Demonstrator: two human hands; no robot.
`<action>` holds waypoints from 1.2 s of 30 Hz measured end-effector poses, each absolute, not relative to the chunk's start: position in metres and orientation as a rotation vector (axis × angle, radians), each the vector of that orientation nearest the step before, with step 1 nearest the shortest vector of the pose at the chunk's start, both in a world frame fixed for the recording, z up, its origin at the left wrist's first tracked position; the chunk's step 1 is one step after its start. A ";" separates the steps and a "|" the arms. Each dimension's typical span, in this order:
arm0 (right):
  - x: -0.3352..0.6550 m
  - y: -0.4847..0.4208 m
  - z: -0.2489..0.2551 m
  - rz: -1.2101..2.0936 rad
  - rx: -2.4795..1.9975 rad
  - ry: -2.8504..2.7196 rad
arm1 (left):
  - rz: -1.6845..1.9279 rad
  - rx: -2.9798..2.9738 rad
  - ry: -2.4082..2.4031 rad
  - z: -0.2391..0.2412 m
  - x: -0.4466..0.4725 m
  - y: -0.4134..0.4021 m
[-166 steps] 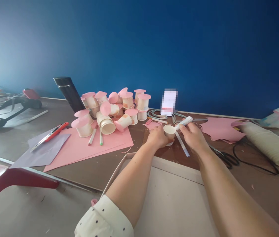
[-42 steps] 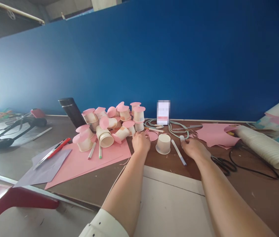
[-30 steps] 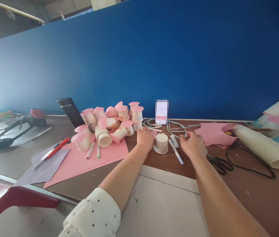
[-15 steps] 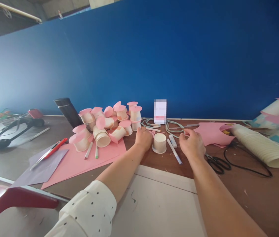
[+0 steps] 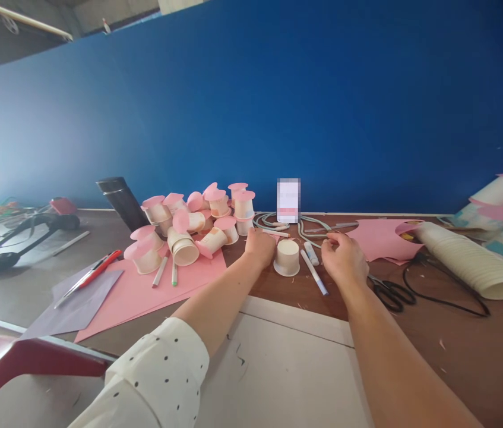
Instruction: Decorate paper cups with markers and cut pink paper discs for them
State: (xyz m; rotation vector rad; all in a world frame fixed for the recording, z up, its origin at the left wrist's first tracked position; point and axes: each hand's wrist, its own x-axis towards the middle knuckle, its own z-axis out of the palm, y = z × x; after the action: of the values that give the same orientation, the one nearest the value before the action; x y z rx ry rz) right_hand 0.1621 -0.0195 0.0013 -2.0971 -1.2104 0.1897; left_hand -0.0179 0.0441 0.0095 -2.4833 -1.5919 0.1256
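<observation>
My left hand [image 5: 261, 248] is closed at the table, its fingers mostly hidden from me. A strip of pink paper [image 5: 274, 238] shows beside its fingertips; whether they grip it I cannot tell. Just right of that hand a white paper cup [image 5: 287, 259] stands upside down. My right hand [image 5: 344, 257] is pinched by the grey cable [image 5: 316, 230], and anything between its fingertips is too small to make out. Between cup and right hand lie a white marker [image 5: 315, 273] and a small white tube [image 5: 311, 253].
Pink-topped cups [image 5: 215, 203] crowd the left, beside a black bottle [image 5: 122, 202], pink sheets [image 5: 153, 303] and a red cutter [image 5: 93, 274]. On the right are cut pink paper [image 5: 380, 241], black scissors [image 5: 391, 294] and a lying cup stack [image 5: 474, 258]. A blurred white card [image 5: 288, 201] stands behind.
Both hands stay in nearly the same places; less pink paper shows beside my left hand. The view has shifted slightly. The cup and marker have not visibly moved.
</observation>
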 end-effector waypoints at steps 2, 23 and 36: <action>0.162 -0.020 0.001 0.188 -2.091 -1.217 | 0.119 -2.491 -1.595 0.008 -0.018 0.044; 0.160 -0.020 0.002 0.217 -2.105 -1.299 | 0.104 -2.499 -1.564 0.020 -0.022 0.053; 0.159 -0.019 0.000 0.208 -2.135 -1.303 | 0.013 -2.500 -1.419 0.007 -0.025 0.058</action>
State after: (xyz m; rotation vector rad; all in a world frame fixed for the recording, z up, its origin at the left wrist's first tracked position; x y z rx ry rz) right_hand 0.1587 -0.0190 0.0004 -2.1352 -1.3034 0.2079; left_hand -0.0254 0.0578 0.0072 -2.5004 -1.4187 0.0126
